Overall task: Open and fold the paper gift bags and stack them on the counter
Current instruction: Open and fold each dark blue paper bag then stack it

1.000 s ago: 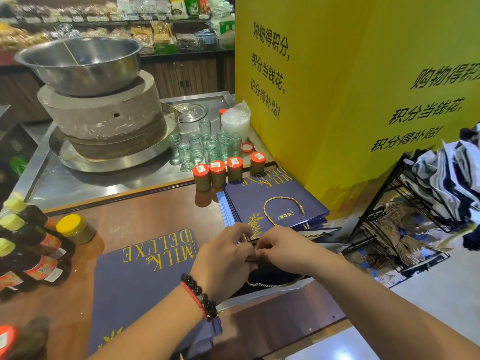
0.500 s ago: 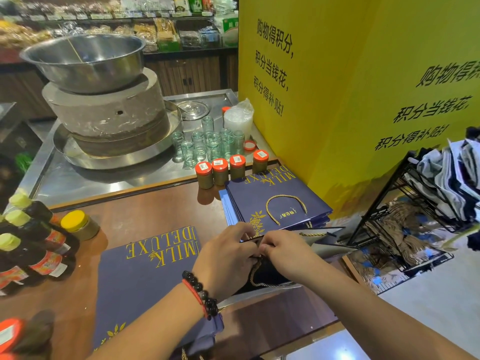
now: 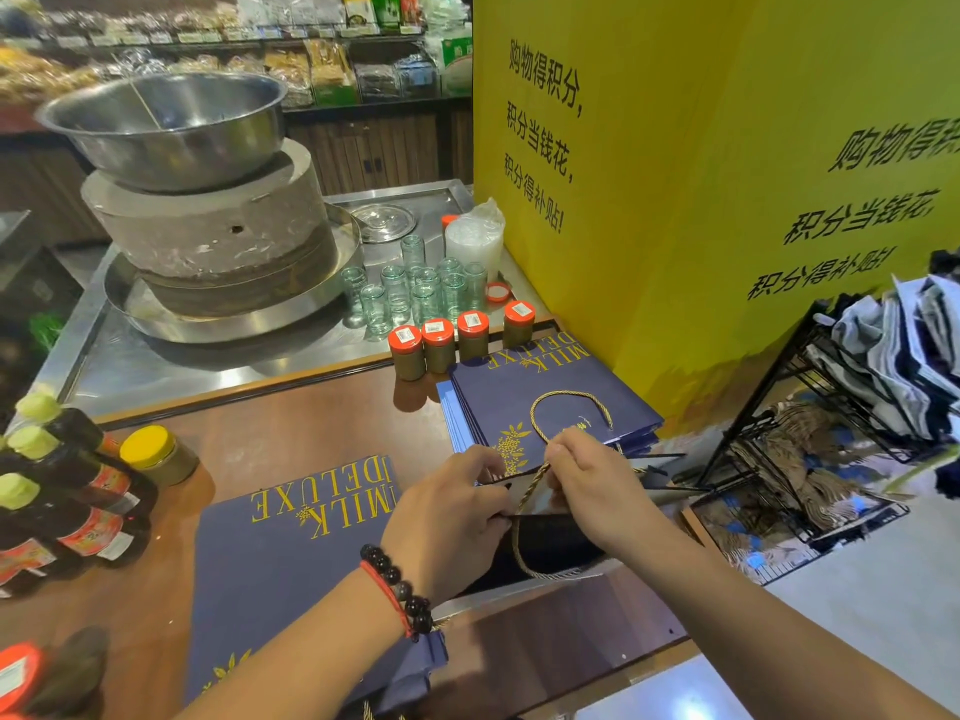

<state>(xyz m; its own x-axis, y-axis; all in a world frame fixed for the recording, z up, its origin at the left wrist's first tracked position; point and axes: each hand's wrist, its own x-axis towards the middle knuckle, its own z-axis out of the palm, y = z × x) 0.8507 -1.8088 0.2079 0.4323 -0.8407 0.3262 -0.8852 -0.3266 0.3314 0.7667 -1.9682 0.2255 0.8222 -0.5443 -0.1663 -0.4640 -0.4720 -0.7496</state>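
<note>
A navy paper gift bag (image 3: 550,543) stands open at the worktop's (image 3: 291,433) near edge, its dark mouth showing; the left hand (image 3: 447,522) pinches its rim, the right hand (image 3: 587,485) grips its gold cord handle (image 3: 530,491). At nine o'clock lies a flat bag (image 3: 291,553) lettered "MILK DELUXE"; at twelve o'clock, the stack (image 3: 545,402) reads likewise.

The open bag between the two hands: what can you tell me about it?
The open bag is dark navy paper with a dark inside, its mouth facing the camera, standing at the counter edge. A twisted gold rope handle runs up from it. The left hand grips its rim; the right hand pinches the rope. It sits partly over a flat navy bag printed MILK DELUXE.
</note>
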